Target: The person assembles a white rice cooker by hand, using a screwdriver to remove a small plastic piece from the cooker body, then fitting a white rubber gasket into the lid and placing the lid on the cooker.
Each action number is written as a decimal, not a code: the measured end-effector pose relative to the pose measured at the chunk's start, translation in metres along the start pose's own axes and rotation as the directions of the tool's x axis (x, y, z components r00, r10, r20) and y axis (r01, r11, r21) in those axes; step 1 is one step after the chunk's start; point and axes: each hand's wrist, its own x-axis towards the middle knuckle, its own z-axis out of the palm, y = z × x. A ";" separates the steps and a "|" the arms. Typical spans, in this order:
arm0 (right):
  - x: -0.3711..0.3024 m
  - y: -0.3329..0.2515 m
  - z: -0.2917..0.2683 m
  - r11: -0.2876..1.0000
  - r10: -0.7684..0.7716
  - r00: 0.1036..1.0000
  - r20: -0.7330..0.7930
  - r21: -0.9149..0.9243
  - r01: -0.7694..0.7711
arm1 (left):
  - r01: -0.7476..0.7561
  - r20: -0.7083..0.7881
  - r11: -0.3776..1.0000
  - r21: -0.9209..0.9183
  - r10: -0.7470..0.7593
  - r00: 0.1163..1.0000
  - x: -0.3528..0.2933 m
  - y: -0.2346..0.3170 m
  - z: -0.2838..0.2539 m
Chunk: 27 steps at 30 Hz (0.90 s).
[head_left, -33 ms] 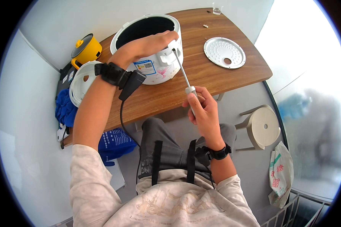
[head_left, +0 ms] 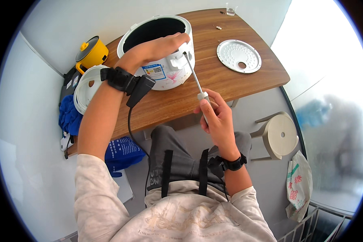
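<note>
We sit at a brown wooden tabletop with rounded corners, pushed against pale white walls. A round beige plastic stool stands on the grey floor, just right of our right hand. Bright daylight washes in further right, above a white wire basket.

Rectangular label, blue, white and red, on white cooker wall at upper centre. Blue printed bag lower left. White bag (red and green print) lower right.
</note>
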 end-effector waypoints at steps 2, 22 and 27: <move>-0.002 -0.005 0.000 0.999 -0.015 0.999 0.031 -0.048 0.016 | 0.012 -0.047 1.000 0.014 -0.012 0.999 0.001 -0.002 0.002; 0.011 -0.032 -0.023 0.340 -0.546 0.812 0.206 -0.831 0.439 | 0.004 -0.003 0.998 0.056 -0.004 1.000 -0.007 0.008 0.000; 0.017 -0.055 -0.032 -0.140 -0.562 0.742 0.365 -0.926 0.350 | -0.019 0.002 0.992 0.122 0.019 1.000 -0.005 -0.003 -0.005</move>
